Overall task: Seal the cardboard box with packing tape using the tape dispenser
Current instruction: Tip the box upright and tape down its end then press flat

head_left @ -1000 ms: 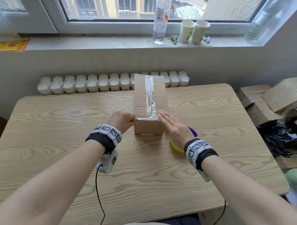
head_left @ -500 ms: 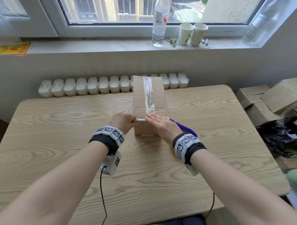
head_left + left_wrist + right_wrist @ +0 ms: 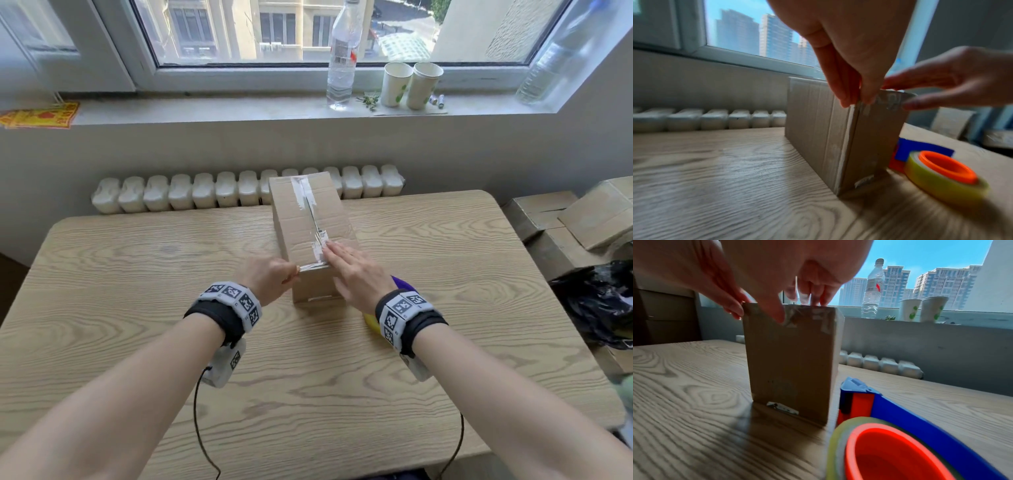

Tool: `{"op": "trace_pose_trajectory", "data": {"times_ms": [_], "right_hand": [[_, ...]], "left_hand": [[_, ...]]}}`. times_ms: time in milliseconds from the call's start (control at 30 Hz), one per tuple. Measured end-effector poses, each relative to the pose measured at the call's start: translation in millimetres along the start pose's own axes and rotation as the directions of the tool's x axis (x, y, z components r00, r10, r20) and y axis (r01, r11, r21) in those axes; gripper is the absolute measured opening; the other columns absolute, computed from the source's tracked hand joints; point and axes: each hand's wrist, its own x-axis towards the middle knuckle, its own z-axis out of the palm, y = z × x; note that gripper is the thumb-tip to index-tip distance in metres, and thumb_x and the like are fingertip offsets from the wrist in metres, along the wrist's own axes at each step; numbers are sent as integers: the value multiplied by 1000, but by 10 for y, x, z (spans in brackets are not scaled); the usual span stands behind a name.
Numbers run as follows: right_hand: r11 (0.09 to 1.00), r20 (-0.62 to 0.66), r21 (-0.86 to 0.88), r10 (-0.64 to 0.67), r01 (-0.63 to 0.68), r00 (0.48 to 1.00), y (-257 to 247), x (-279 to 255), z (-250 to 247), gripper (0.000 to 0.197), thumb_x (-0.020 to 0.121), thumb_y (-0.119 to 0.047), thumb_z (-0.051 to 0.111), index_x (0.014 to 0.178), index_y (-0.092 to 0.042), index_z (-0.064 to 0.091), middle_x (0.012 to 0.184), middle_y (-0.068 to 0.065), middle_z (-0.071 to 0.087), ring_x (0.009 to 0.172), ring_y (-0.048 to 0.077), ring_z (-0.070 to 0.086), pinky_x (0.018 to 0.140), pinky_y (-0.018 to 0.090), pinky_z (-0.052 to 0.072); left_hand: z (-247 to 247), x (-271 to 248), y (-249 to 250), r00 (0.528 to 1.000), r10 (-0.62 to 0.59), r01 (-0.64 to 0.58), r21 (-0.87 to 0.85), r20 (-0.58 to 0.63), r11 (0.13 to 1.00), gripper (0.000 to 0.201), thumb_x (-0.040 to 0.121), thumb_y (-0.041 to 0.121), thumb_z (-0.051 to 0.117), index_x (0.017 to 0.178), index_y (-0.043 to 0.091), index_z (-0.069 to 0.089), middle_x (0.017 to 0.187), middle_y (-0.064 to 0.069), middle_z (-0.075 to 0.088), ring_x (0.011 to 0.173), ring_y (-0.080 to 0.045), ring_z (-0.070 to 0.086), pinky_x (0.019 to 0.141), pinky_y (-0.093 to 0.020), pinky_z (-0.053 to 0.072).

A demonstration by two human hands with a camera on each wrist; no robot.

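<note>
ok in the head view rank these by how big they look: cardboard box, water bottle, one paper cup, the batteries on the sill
1. cardboard box
2. water bottle
3. paper cup
4. batteries

The sill items sit farther from the camera, so this is apparent size only.

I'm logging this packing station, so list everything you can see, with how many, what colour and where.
cardboard box: one, brown, table centre, clear tape along its top seam
tape dispenser: one, blue and orange with a yellowish tape roll, lying on the table right of the box
table: one, light wood grain
radiator: one, white, behind the table
water bottle: one, clear, on the windowsill
paper cups: two, white with green marks, on the sill right of the bottle
cardboard boxes: several, brown, piled right of the table
black bag: one, beside that pile
left hand: pinches the tape end at the box's near top edge
right hand: flat, fingers pressing the tape on top
</note>
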Motion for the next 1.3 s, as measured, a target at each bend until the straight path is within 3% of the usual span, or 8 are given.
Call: {"op": "trace_pose_trajectory", "data": {"times_ms": [200, 333, 433, 500, 567, 933, 1133, 1300], "right_hand": [[986, 56, 110, 119, -124, 991, -171, 22, -20, 70, 92, -47, 46, 148, -12, 22, 158, 3, 15, 145, 14, 16, 117, 24, 4], [982, 95, 75, 166, -173, 982, -316, 189, 37, 85, 87, -61, 41, 149, -10, 13, 159, 6, 8, 147, 15, 7, 115, 25, 0], [967, 107, 58, 240, -247, 965, -426, 298, 98, 92, 84, -66, 39, 149, -8, 12, 159, 9, 7, 147, 17, 6, 117, 30, 1], [956, 85, 81, 274, -281, 958, -480, 339, 120, 89, 83, -63, 44, 149, -8, 16, 159, 8, 12, 147, 18, 9, 117, 31, 2], [947, 63, 144, 279, -286, 958, -489, 353, 123, 84, 82, -55, 50, 147, -9, 23, 158, 7, 17, 146, 17, 12, 119, 31, 4], [985, 89, 162, 51, -65, 995, -193, 127, 18, 83, 66, -44, 36, 144, -18, 30, 157, -6, 19, 145, 5, 10, 119, 29, -1], [981, 134, 187, 33, -58, 990, -86, 130, -26, 77, 71, -37, 50, 143, -23, 29, 156, -12, 19, 143, 0, 11, 117, 22, -5], [983, 140, 167, 51, -75, 989, -60, 153, -56, 73, 71, -31, 51, 141, -23, 32, 156, -12, 20, 143, 0, 11, 117, 22, -7]], "left_hand": [[-93, -161, 58, 995, 81, -77, 56, -61, 995, 32, 80, 24, 41, 91, 22, 71, 66, 6, 65, 47, -13, 59, 38, -18, 34], [-166, -137, -63, 987, -88, 88, -6, -136, 996, 37, 78, 5, 57, 115, 6, 60, 93, -8, 67, 66, -21, 64, 44, -19, 38], [-153, -106, -176, 983, -163, 161, -36, -81, 986, 40, 87, 16, 48, 126, 6, 51, 124, -12, 60, 105, -27, 62, 76, -32, 53], [-144, -79, -268, 980, -194, 197, -85, 37, 977, 58, 89, 40, 22, 138, 12, 39, 145, -7, 42, 133, -23, 41, 107, -35, 35], [-128, -57, -335, 970, -200, 213, -86, 136, 973, 67, 87, 49, 8, 145, 19, 24, 156, 0, 21, 144, -14, 17, 119, -35, 15], [98, 60, -424, 956, -138, 132, 38, 259, 990, 79, 76, 58, -7, 147, 27, 4, 158, 10, 3, 145, -9, 0, 117, -31, -4], [17, 28, -708, 924, -303, 320, -36, 231, 947, 57, 96, 47, 20, 147, 27, 5, 158, 9, 6, 145, -9, 1, 120, -32, 1], [-65, -69, -767, 924, -313, 315, 27, 221, 949, 57, 96, 47, 18, 148, 25, 5, 158, 8, 5, 145, -10, -1, 119, -32, 0]]}}
